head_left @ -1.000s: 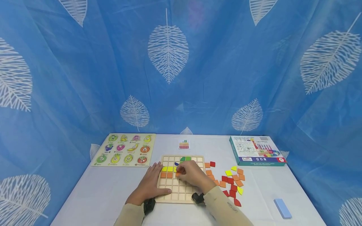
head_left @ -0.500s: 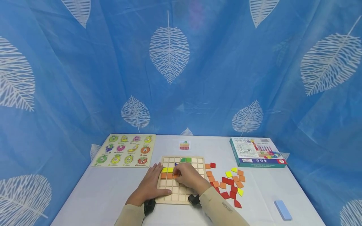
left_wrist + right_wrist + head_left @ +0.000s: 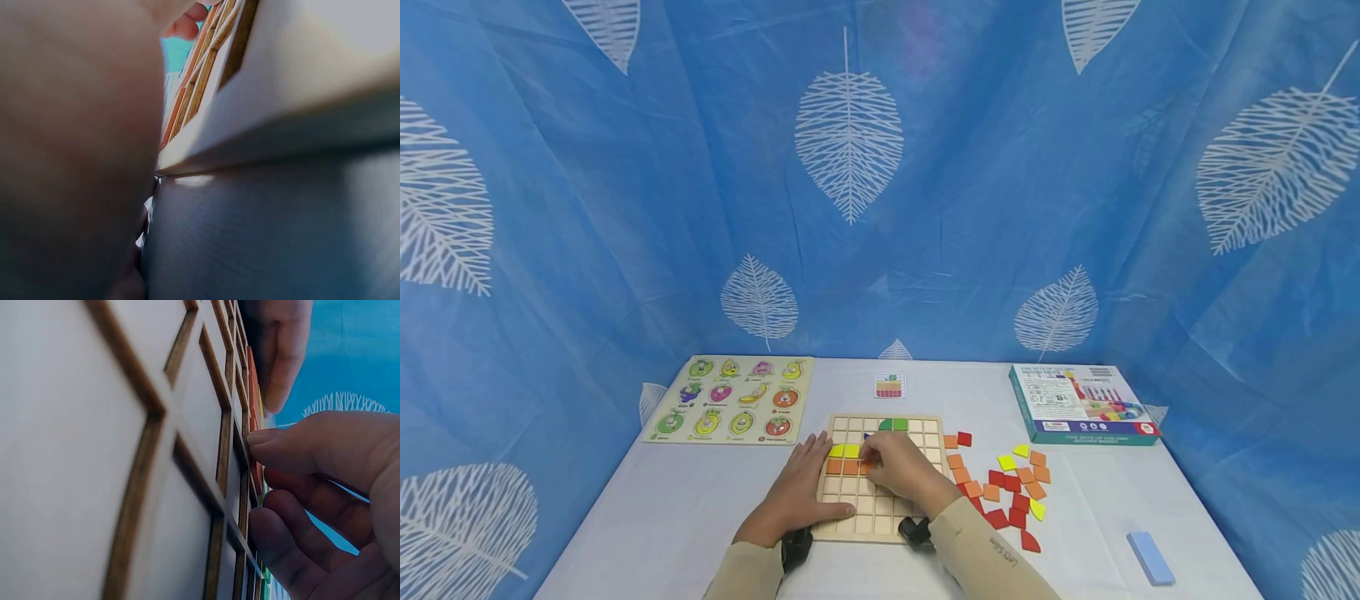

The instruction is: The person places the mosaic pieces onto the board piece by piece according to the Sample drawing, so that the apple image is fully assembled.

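Wooden grid board (image 3: pixel 880 500) holds yellow, orange, green tiles (image 3: pixel 843 451).

Right hand (image 3: pixel 901 472) covers grid board (image 3: pixel 850 517) centre; blue tile (image 3: pixel 867 436) half hidden.

Two hands (image 3: pixel 850 487), two puzzle boards (image 3: pixel 925 427), one box (image 3: pixel 1078 402), one card (image 3: pixel 890 385), one blue block (image 3: pixel 1150 557).
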